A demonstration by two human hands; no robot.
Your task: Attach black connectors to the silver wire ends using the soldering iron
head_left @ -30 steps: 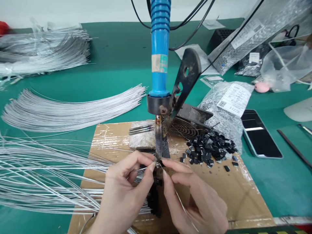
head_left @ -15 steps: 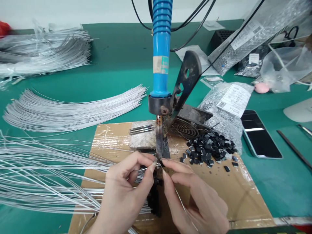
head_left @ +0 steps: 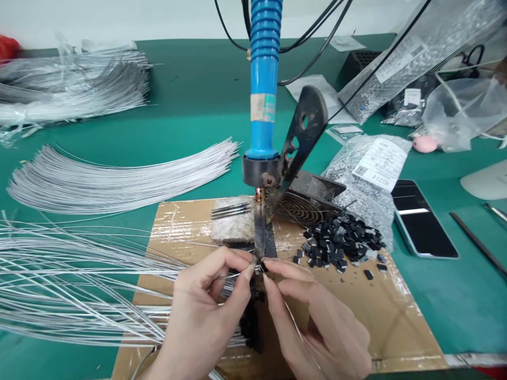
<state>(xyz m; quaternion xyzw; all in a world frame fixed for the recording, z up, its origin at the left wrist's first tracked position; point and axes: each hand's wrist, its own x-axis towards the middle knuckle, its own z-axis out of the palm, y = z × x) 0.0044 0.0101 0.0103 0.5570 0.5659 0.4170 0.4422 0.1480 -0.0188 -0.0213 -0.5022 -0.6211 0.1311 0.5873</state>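
A blue-handled soldering iron [head_left: 263, 126] is held upright, its tip pointing down at my fingertips. My left hand [head_left: 206, 311] pinches a thin grey cable [head_left: 232, 276] between thumb and forefinger, the cable's end just under the iron tip [head_left: 259, 237]. My right hand [head_left: 320, 316] is closed, with a thin strand of solder wire [head_left: 293, 320] running from its palm to the same spot. A tiny shiny metal part [head_left: 258, 268] sits between the two hands' fingertips; its shape is mostly hidden. Below it, black-ended cables [head_left: 249, 322] lie partly behind my left hand.
A cardboard sheet [head_left: 396, 327] covers the work spot. On it lie a heap of small black connectors [head_left: 340, 240] and a pale block [head_left: 232, 226] with metal rods. Cable bundles [head_left: 130, 182] spread leftward. A phone [head_left: 425, 219] and a labelled plastic bag [head_left: 366, 163] are at right.
Almost nothing differs. The whole view has shifted very slightly, and both hands keep their pinch under the iron tip.
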